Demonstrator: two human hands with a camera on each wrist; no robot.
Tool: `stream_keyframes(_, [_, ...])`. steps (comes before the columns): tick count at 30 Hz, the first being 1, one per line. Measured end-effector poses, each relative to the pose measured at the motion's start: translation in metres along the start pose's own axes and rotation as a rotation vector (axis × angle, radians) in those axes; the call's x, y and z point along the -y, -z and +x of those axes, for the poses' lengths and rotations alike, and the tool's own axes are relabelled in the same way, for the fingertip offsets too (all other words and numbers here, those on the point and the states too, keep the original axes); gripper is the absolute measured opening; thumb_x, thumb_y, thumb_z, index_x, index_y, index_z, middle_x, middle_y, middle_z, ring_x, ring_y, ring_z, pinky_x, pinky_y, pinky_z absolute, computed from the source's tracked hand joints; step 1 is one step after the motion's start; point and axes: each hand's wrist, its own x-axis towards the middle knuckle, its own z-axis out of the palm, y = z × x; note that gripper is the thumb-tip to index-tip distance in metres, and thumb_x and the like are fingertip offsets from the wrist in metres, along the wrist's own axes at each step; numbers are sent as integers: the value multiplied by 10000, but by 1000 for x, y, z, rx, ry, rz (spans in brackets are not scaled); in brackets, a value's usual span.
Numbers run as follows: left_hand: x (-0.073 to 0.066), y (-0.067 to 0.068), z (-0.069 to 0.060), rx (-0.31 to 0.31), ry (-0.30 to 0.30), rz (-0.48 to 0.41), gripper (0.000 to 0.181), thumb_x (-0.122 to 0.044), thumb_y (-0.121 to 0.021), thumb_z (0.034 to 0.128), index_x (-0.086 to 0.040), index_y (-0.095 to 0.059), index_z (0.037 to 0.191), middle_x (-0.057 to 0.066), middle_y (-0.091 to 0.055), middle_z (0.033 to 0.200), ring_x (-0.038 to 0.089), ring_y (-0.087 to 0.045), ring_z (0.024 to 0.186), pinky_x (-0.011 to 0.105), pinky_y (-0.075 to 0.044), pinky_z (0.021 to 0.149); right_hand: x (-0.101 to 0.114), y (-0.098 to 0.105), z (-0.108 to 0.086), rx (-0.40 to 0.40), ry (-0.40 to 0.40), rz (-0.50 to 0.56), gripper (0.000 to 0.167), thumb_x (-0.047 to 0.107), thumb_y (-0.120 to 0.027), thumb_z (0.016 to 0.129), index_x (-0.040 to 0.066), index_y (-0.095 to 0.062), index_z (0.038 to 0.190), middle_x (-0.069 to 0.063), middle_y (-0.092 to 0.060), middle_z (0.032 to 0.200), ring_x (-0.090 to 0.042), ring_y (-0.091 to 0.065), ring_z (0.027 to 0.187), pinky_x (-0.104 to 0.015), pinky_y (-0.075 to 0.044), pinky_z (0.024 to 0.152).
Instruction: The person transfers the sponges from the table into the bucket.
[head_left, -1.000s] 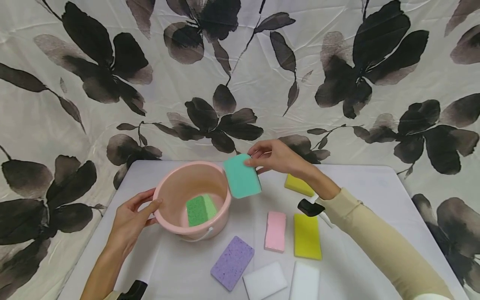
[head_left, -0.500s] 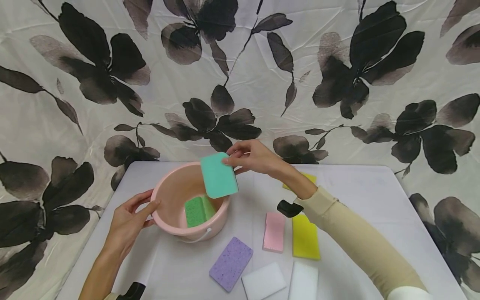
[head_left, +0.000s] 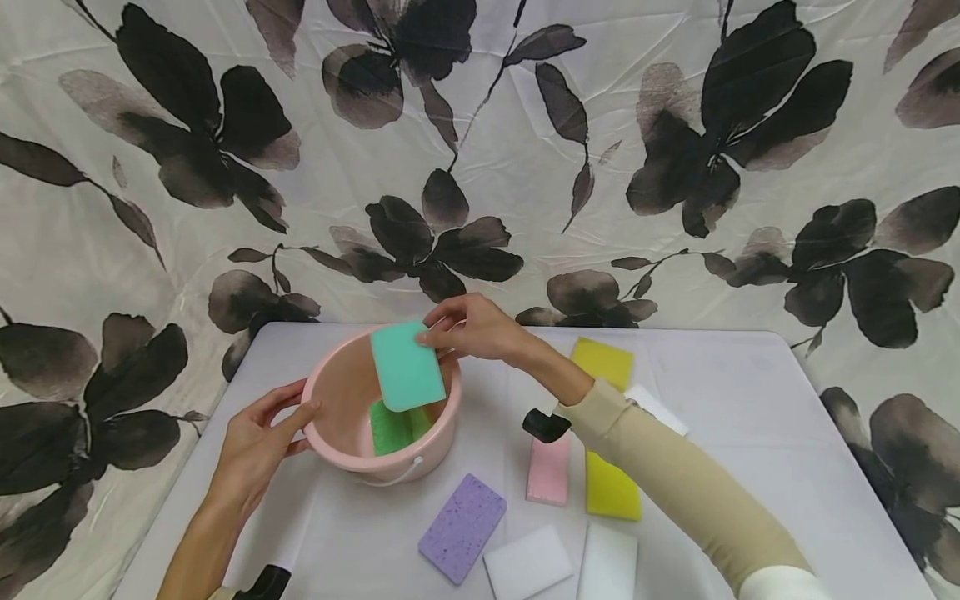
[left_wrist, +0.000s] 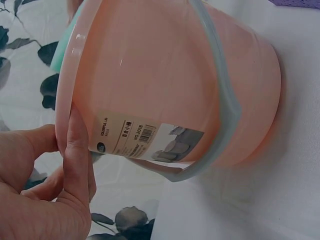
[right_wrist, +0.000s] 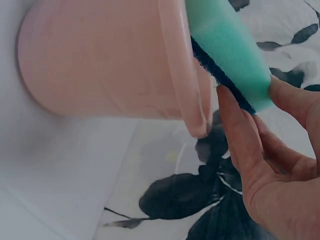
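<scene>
A pink bucket stands on the white table, with green sponges lying inside it. My left hand pinches the bucket's left rim between thumb and fingers; the left wrist view shows the bucket's label and grey handle. Over the bucket's mouth, my right hand pinches a turquoise sponge by its edge. The right wrist view shows a dark scouring layer on that sponge's underside. The turquoise sponge partly covers the green ones.
In front of the bucket lies a purple sponge. White sponges, a pink sponge and yellow sponges lie to the right, some partly under the right forearm. A floral cloth hangs behind the table.
My right hand has carried the turquoise sponge leftward, from beside the bucket's right rim to over its mouth, and slightly lower. The left hand keeps its hold on the rim.
</scene>
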Motion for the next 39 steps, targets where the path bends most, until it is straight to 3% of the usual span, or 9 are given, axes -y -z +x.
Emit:
stream_keyframes(5, [0,0,-1,-6,-20,-9,645,-387,-705,983,-90,-492,1515,80,-491,1447,-1,-624,926,222,-606,751,-1,-10,6,-13,20,-135,316,219,-784,925,21,-716,1162,-72,-692,979,-169,-657,891,-243,-568,761])
stream_keyframes(16, [0,0,-2,-6,-21,-11,647,-391,-697,987,-84,-486,1516,95,-489,1446,2,-626,944,229,-608,761,-3,-37,15,44,50,-208,298,172,-765,942,-15,-711,1167,-83,-706,977,-155,-638,895,-207,-547,781])
stream_keyframes(29, [-2,0,-2,-8,-7,-11,626,-366,-689,998,-98,-483,1524,102,-488,1480,-1,-619,946,220,-604,759,-5,-64,25,165,113,-417,207,125,-715,980,-20,-701,1126,-109,-723,1030,-173,-659,943,-181,-536,799])
stream_keyframes(34, [-2,0,-2,-4,-12,-13,614,-358,-687,1001,-100,-488,1522,97,-491,1472,-1,-622,945,225,-606,759,-9,-75,30,157,158,-537,178,168,-738,966,-6,-745,1002,-54,-701,859,-102,-590,788,-152,-459,713])
stream_keyframes(39, [-2,0,-2,0,-11,-17,620,-357,-686,1001,-100,-482,1527,99,-485,1483,-5,-618,956,225,-605,767,-13,-83,33,186,119,-572,223,189,-739,967,25,-670,831,13,-501,663,-90,-456,627,-170,-356,572])
